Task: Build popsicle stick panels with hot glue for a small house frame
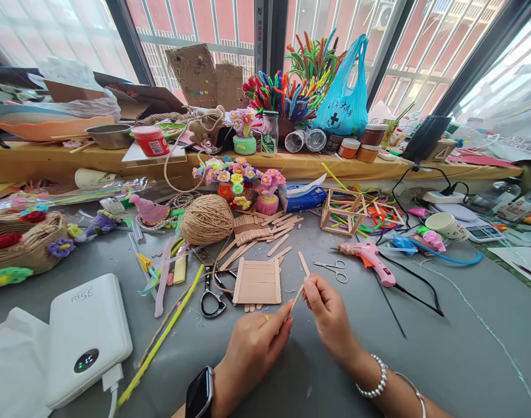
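Between my two hands a wooden craft stick is held at a slant. My left hand pinches its lower end between thumb and fingers, and my right hand has its fingertips closed at the upper end. Another craft stick lies just beyond my right fingertips. Left of the hands, a flat square panel of craft sticks rests on the grey table, with some stick ends showing under its near edge. Small scissors lie beyond my right hand.
Right of the hands sits a pink glue gun with a black cord. Black-handled scissors, a twine ball and loose sticks lie left and beyond. A white power bank is far left; a stick frame stands behind.
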The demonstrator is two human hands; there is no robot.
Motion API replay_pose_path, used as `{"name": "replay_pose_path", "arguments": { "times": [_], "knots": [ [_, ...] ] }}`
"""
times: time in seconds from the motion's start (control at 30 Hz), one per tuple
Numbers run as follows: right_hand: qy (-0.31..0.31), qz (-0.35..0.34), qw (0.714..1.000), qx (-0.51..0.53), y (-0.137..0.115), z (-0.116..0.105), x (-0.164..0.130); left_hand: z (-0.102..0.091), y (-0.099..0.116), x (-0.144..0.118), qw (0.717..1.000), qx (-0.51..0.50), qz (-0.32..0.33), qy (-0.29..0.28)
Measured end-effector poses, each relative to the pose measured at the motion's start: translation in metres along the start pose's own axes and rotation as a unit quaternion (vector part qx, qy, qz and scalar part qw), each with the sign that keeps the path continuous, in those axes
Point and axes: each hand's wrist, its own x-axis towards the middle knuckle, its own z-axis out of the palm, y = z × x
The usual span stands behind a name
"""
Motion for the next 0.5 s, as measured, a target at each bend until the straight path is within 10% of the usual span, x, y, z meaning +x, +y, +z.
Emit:
{"name": "replay_pose_path", "arguments": {
  "times": [0.3, 0.5],
  "knots": [
    [-0.007, -0.006, 1.000, -0.015, 0.0038, -0.0003, 0.0010, -0.0001, 0.0006, 0.0011, 0.985, -0.132, -0.080, -0.072],
    [-0.008, 0.004, 1.000, -0.011, 0.0027, -0.0014, 0.0017, -0.0064, 0.0076, 0.0082, 0.878, -0.350, -0.271, -0.181]
  ]
}}
